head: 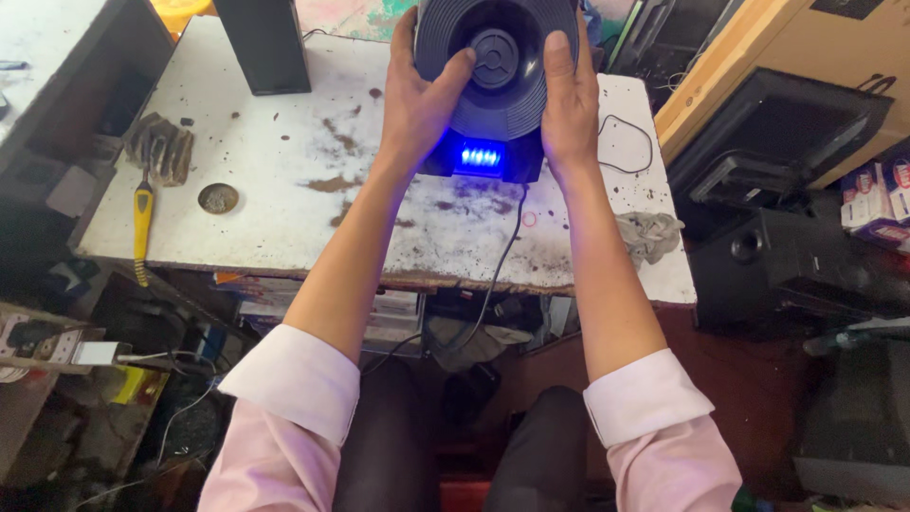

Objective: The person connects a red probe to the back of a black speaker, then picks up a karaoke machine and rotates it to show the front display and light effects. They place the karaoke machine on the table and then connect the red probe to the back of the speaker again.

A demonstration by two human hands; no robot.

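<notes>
A round black speaker cone with a ribbed face sits on top of a dark box unit whose front glows with a blue light. My left hand grips the cone's left side, thumb on its face. My right hand grips its right side, thumb pointing up along the ribs. Both rest over the stained white table. A black cable runs from the unit over the table's front edge.
A tall black speaker box stands at the back left. A yellow-handled tool, a dirty rag and a round lid lie at left. A grey rag sits at the right edge. Black speakers and cardboard boxes crowd the right.
</notes>
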